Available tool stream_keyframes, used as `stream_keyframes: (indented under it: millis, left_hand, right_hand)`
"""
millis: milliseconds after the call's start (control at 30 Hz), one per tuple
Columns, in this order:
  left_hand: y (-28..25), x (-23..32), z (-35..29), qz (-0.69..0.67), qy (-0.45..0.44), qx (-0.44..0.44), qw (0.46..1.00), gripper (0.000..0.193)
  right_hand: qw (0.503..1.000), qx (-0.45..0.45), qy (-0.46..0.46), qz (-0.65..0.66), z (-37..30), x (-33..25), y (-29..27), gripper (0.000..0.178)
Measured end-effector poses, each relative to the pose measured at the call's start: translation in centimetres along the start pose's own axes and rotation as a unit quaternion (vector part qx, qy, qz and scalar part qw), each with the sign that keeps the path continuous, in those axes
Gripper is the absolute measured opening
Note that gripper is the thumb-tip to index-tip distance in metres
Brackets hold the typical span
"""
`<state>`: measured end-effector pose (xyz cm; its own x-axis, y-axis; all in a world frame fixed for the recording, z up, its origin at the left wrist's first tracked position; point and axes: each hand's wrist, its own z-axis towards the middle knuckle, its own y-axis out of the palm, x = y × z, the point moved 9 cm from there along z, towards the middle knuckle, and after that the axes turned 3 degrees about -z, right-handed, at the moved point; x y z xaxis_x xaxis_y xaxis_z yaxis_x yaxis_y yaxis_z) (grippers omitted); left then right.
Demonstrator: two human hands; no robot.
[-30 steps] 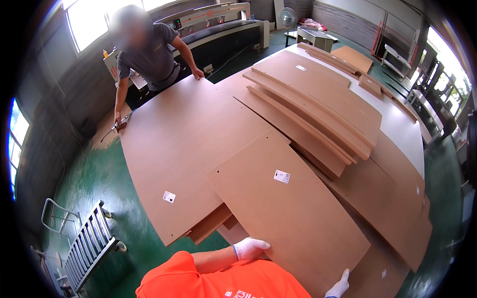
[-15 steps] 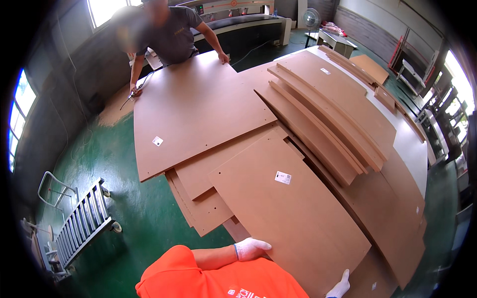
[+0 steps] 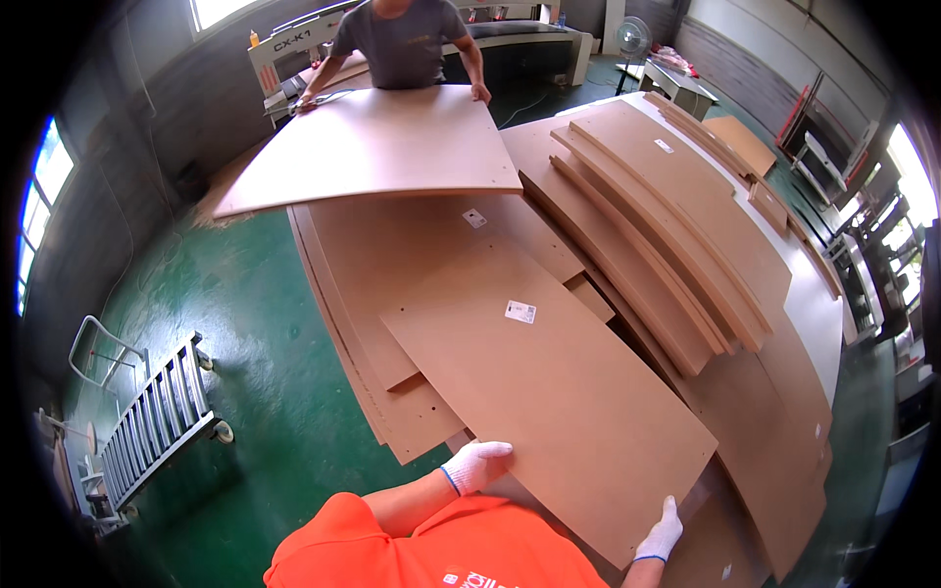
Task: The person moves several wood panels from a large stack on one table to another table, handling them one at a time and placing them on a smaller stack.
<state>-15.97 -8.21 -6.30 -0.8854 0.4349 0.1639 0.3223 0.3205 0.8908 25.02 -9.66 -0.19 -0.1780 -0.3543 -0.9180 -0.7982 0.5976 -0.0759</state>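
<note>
A rectangular brown fibreboard panel (image 3: 578,402) with a white label slants across the near part of the board pile. My left hand (image 3: 477,465), in a white glove, grips its left edge, thumb on top and the other fingers hidden below. At the near right corner my gloved right hand (image 3: 662,532) is closed on the same panel, thumb up along the edge. Under the panel's far end lie other brown boards (image 3: 368,265), one bearing a label. Across the pile a co-worker (image 3: 402,44) holds a large board (image 3: 382,147) raised and tilted, one hand at each side.
Several long narrow strips (image 3: 637,235) are stacked on the boards at the right. A metal trolley (image 3: 162,431) stands on the green floor at the left. Behind the pile are a long machine (image 3: 529,49), a standing fan (image 3: 633,37) and a small table (image 3: 676,88).
The co-worker has lifted the large board and drawn it away from me, uncovering a labelled board below. My panel and both hands have shifted slightly away from me.
</note>
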Motion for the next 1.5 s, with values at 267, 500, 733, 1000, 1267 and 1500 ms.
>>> stream_keyframes:
  millis: [267, 500, 733, 1000, 1267, 1500]
  left_hand:
    - [4.8, -1.0, -2.1, 0.025, -0.01, -0.001, 1.0, 0.046]
    - [6.1, 6.6, -0.6, 0.016, 0.083, -0.015, 0.996, 0.027]
    - [1.9, 8.6, 1.2, -0.09, 0.083, 0.027, 0.992, 0.027]
    - [-1.0, 4.5, 1.4, 0.087, 0.017, 0.22, 0.971, 0.014]
    - [2.4, 5.0, 6.7, 0.094, -0.025, 0.062, 0.993, 0.012]
    - [19.0, 8.1, 20.8, 0.316, 0.066, -0.013, 0.946, 0.031]
  right_hand:
    - [0.977, -0.215, -0.003, -0.008, -5.1, -2.1, 18.6, 0.023]
    - [0.886, -0.46, 0.021, -0.055, -9.9, -7.7, 30.3, 0.027]
    - [0.965, -0.197, -0.171, -0.022, 7.4, -15.5, 24.2, 0.016]
    - [0.785, 0.153, -0.425, -0.423, 21.6, -31.4, 16.7, 0.072]
    - [0.728, 0.144, -0.429, -0.516, 18.3, -30.0, 21.4, 0.085]
    - [0.843, -0.029, -0.499, -0.198, 10.6, -26.3, 25.0, 0.047]
